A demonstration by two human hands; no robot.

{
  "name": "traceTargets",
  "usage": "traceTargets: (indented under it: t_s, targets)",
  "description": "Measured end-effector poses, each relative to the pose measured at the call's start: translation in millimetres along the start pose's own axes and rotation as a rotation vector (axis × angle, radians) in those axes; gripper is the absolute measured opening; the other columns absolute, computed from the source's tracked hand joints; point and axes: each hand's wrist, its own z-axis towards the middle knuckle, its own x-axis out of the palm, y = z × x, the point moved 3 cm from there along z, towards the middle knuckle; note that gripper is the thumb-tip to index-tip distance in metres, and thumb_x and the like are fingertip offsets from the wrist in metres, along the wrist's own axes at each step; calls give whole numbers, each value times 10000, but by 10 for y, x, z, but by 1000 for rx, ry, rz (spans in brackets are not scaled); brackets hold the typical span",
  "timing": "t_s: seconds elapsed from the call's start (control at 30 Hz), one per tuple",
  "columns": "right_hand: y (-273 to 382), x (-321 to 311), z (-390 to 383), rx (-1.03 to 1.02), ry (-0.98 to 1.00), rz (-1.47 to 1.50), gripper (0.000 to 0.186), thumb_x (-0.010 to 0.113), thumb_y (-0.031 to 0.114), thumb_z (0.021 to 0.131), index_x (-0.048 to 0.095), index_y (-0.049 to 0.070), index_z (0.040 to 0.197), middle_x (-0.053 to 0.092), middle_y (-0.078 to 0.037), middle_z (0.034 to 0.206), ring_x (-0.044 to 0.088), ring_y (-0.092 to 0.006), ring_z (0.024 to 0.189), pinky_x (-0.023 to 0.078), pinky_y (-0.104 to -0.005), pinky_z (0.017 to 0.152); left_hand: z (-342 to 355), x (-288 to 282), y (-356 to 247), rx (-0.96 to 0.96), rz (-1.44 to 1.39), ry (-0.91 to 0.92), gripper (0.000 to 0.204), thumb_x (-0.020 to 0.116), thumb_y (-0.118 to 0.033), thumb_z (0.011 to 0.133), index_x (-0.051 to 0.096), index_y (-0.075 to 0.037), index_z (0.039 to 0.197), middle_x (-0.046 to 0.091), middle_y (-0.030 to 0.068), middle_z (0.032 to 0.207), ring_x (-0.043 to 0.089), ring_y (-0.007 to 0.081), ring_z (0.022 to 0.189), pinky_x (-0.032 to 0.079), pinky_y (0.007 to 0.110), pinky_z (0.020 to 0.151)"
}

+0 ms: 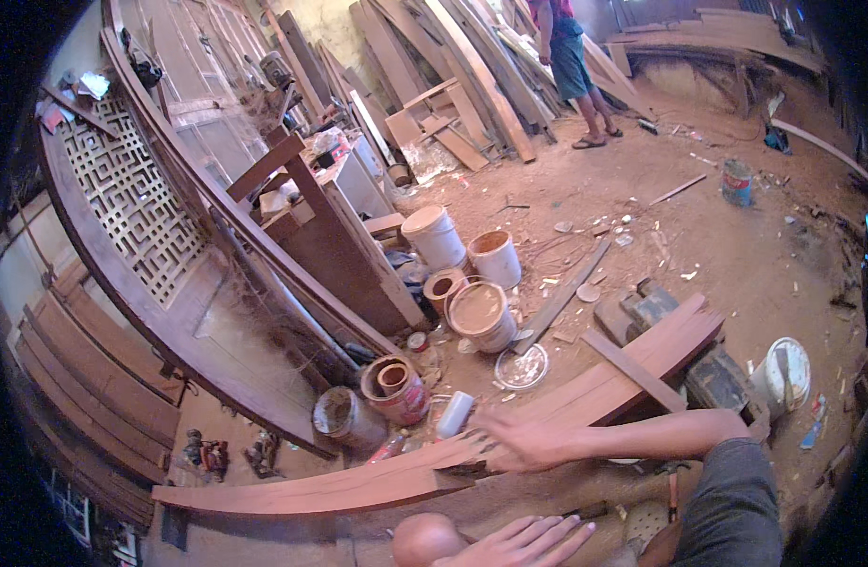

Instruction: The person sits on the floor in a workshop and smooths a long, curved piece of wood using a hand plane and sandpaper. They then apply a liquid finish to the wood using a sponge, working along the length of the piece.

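Observation:
A long curved wooden beam (377, 484) lies across in front of me, with a dark notch (462, 469) cut into its near edge. My right hand (524, 440) reaches over the beam just right of that notch. Its fingers are stretched out along the wood, a little blurred, and I see nothing held in them. Near the lower edge my left hand (524, 545) lies flat beside my bare knee (426, 541), fingers extended and empty. A hammer with an orange handle (673, 496) is below my right forearm.
A narrow wooden strip (632, 370) crosses the beam's right part, which rests on a dark block (722, 383). Several buckets (481, 317) and a white bottle (455, 415) stand beyond. A carved panel (136, 189) leans left. Another person (571, 71) stands far back near leaning planks (472, 66).

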Motion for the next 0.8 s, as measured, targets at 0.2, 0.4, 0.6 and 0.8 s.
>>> traceTargets:
  t_s: [0.2,0.4,0.6,0.8]
  targets:
    - [251,30,44,-70,923,170,707,601,392,935,316,-3,1446,512,-265,1341,469,-351,1293,365,-444,1087,-33,20,-9,-12,4,10,659,520,-413,916,406,-18,1430,566,167,1293,574,281,1169,427,388,992]
    - [102,-189,2,-132,-570,24,460,571,311,954,531,-3,1288,586,-232,1263,579,-366,1149,439,-440,1000,-8,18,8,5,45,3,642,517,-400,920,409,-26,1430,565,161,1301,572,273,1179,427,382,995]
    - [136,6,16,-133,414,160,569,598,333,924,446,56,1398,513,-247,1354,538,-395,1205,451,-460,1000,0,87,-3,33,37,24,640,503,-371,920,385,-24,1444,550,156,1325,567,268,1188,426,377,999]
    - [140,141,-105,-317,311,34,588,600,320,924,421,37,1407,488,-260,1368,517,-397,1223,427,-458,1030,-31,27,9,27,59,67,634,484,-350,921,370,-22,1452,542,156,1331,558,270,1201,415,380,1013]
